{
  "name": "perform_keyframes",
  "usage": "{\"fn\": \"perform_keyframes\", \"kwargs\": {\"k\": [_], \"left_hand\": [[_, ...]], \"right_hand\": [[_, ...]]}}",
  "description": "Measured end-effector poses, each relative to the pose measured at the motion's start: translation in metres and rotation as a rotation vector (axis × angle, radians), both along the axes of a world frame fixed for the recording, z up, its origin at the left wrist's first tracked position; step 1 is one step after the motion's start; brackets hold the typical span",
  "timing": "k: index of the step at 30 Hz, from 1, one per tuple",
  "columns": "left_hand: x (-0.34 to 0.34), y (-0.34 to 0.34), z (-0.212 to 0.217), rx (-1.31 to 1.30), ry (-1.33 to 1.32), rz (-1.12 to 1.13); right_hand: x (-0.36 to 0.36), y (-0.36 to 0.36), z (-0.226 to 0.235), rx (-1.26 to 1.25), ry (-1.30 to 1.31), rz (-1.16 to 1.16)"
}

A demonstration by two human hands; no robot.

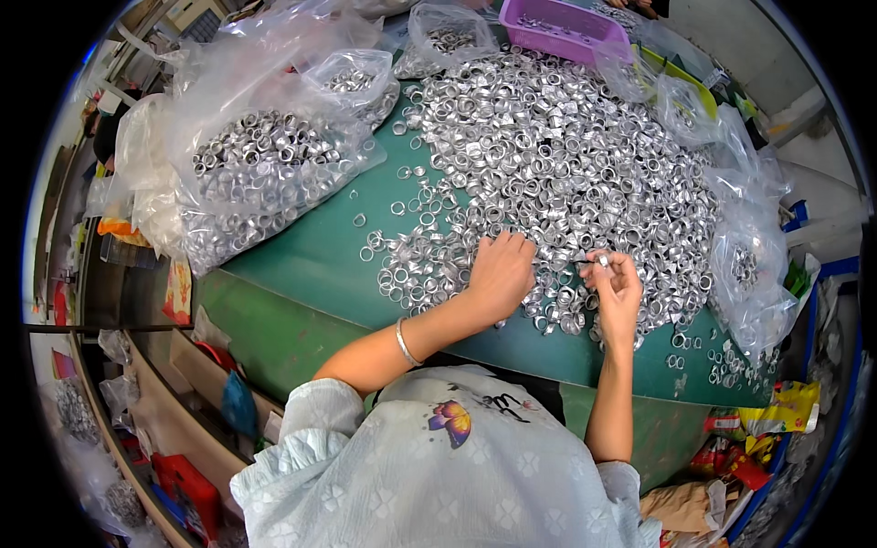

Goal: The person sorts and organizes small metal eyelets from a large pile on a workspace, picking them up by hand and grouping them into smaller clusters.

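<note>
A large heap of silver metal rings (557,137) covers much of the green tabletop. My left hand (502,274) rests at the heap's near side, back upward, with its fingers curled under; whatever they hold is hidden. A bracelet (407,342) circles my left wrist. To its right, my right hand (618,290) is raised a little over the heap, palm turned inward. Thumb and fingers pinch one silver ring (603,261). A thin dark piece (583,262) juts leftward from that pinch, too small to identify. Smaller groups of rings lie about both hands.
Clear plastic bags of rings (265,183) stand at the left, and another bag (744,265) lies along the right edge. A purple basket (566,35) and a yellow-green tray (681,78) sit at the back. Colourful packets (781,411) lie low at right; another person's hand (644,7) shows far back.
</note>
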State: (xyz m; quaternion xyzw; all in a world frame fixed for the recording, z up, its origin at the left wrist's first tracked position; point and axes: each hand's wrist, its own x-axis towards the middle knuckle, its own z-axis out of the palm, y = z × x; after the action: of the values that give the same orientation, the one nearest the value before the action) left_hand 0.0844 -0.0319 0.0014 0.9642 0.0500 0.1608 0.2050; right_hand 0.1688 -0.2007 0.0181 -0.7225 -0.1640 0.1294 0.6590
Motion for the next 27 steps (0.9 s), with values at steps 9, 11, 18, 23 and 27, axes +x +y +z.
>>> {"fn": "perform_keyframes", "kwargs": {"k": [9, 11, 18, 23, 27], "left_hand": [[0.001, 0.013, 0.001, -0.477, -0.159, 0.02], [0.0, 0.018, 0.007, -0.965, -0.029, 0.075], [-0.01, 0.039, 0.018, -1.675, -0.029, 0.095], [-0.018, 0.042, 0.017, -1.546, 0.02, 0.096], [-0.024, 0.045, 0.02, -1.561, 0.092, 0.064]], "right_hand": [[-0.003, 0.015, 0.013, -0.728, -0.847, -0.023], [-0.005, 0.023, 0.012, -0.786, -0.919, 0.069], [0.0, 0.025, 0.011, -0.904, -0.934, 0.101], [0.007, 0.024, 0.01, -0.812, -0.939, 0.114], [0.018, 0.005, 0.001, -0.602, -0.799, -0.056]]}}
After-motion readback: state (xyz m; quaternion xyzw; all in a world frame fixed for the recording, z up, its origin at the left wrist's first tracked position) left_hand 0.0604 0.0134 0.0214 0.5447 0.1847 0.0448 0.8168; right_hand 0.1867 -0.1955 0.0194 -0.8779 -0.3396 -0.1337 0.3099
